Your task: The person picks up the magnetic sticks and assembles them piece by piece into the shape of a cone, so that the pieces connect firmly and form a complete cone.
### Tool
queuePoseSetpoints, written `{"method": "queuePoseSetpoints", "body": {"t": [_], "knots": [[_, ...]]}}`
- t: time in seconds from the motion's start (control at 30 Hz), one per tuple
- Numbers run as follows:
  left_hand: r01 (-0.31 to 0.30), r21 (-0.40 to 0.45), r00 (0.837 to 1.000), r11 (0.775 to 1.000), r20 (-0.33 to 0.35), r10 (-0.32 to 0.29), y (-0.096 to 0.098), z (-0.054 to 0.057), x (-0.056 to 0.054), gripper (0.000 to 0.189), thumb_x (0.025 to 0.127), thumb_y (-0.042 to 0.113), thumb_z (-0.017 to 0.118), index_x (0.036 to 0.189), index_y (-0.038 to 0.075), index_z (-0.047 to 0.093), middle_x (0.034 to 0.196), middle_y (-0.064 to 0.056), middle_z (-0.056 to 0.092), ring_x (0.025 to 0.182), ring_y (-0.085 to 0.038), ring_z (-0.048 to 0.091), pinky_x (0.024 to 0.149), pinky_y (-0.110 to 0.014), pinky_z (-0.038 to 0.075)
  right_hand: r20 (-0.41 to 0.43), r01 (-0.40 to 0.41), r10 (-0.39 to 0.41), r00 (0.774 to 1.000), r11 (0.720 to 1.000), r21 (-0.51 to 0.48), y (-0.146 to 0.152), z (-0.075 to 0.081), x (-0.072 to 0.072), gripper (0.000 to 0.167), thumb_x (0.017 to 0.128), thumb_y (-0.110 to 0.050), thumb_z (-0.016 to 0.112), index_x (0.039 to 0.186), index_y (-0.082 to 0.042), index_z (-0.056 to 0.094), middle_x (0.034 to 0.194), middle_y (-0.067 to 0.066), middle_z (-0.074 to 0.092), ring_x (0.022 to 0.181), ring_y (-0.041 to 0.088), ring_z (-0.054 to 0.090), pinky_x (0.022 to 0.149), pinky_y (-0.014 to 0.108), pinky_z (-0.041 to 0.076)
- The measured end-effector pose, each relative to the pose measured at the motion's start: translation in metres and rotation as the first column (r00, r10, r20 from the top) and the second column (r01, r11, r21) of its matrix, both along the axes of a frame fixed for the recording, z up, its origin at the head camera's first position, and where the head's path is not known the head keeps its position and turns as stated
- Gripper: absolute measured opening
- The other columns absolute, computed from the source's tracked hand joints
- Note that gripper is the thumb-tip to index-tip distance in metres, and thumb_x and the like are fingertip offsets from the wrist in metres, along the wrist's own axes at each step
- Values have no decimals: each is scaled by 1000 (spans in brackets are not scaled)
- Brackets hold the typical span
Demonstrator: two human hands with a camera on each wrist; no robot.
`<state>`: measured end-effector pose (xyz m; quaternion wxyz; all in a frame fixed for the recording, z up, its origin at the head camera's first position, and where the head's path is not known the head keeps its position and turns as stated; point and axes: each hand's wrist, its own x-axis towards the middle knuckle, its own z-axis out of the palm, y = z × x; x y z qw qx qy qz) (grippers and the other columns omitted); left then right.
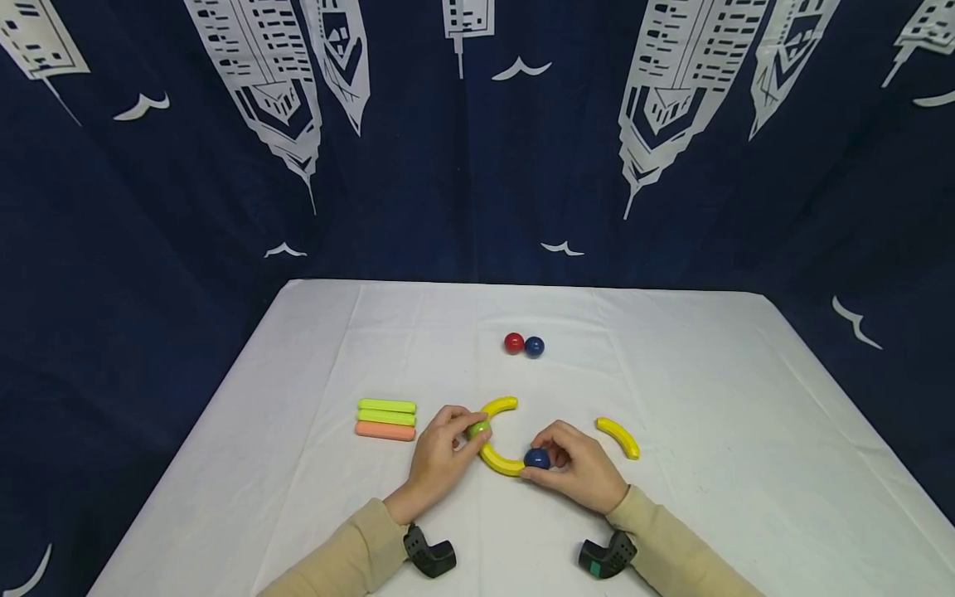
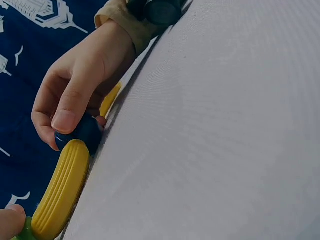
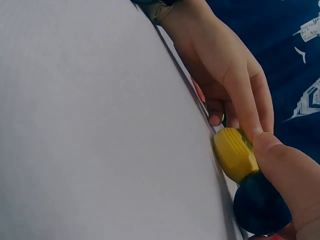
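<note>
My left hand (image 1: 440, 456) pinches a green ball (image 1: 477, 430) that sits between two curved yellow sticks. The upper curved stick (image 1: 503, 405) arcs away to the right; the lower curved stick (image 1: 500, 463) bends toward my right hand (image 1: 578, 466). There, thumb and fingers hold a dark blue ball (image 1: 536, 458) against the lower stick's end. From the left wrist view, this ribbed yellow stick (image 2: 62, 190) meets the blue ball (image 2: 87, 132) under the right thumb. The right wrist view has the blue ball (image 3: 261, 205) touching the stick's tip (image 3: 234, 154).
Two lime sticks (image 1: 386, 412) and an orange stick (image 1: 385, 431) lie side by side left of my left hand. Another curved yellow stick (image 1: 618, 438) rests beyond my right hand. Farther back, a red ball (image 1: 514, 343) and a blue ball (image 1: 534, 347) stand together on the white tablecloth (image 1: 686, 373).
</note>
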<state>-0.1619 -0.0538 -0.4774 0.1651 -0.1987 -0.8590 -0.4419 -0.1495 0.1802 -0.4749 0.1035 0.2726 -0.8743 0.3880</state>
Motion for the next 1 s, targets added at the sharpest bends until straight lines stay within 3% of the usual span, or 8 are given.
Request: {"method": "queuePoseSetpoints", "body": {"t": [0.17,0.33,0.5,0.6,0.87,1.0], "knots": [[5,17,1000,1000,-31,-4,1,-1,0,22,86,21,69,106,10,71,104,-2,61,78,-12,56,62,-19,44,53,-48,46,998,998,36,-1,5,2,35,75,-44,76,96,-18,64,81,-15,54,67,5,51,59,20,46],[20,22,999,1000,-27,-19,1,-3,-1,25,85,20,70,107,11,70,113,-4,60,90,-14,57,66,-22,46,65,-85,81,995,995,48,6,14,-5,26,81,-38,73,95,-17,66,80,-15,57,64,2,51,58,20,46],[61,27,998,998,8,-61,2,-3,0,34,79,14,72,112,9,66,117,-5,57,101,-18,55,70,-26,46,21,10,-12,1000,996,94,28,30,-16,14,85,-28,71,93,-17,68,73,-14,55,60,2,49,54,21,43],[69,28,997,997,22,-69,2,-2,1,35,77,11,70,112,9,66,116,-4,57,101,-18,54,71,-26,46,57,64,-72,996,988,139,48,39,-24,15,85,-25,71,95,-14,68,73,-12,55,61,5,48,55,22,42],[68,31,997,997,31,-69,1,-2,1,29,79,11,70,109,12,68,116,-3,58,101,-17,53,71,-25,45,297,92,-149,943,976,198,91,53,-32,31,83,-26,72,106,-7,65,93,1,61,76,14,53,61,26,45],[54,42,997,998,44,-56,2,-2,1,28,80,11,71,108,12,69,115,-2,58,99,-16,53,71,-25,45,375,95,-177,910,969,227,99,54,-34,31,80,-23,75,104,-7,64,94,2,61,78,15,54,64,28,45]]}}
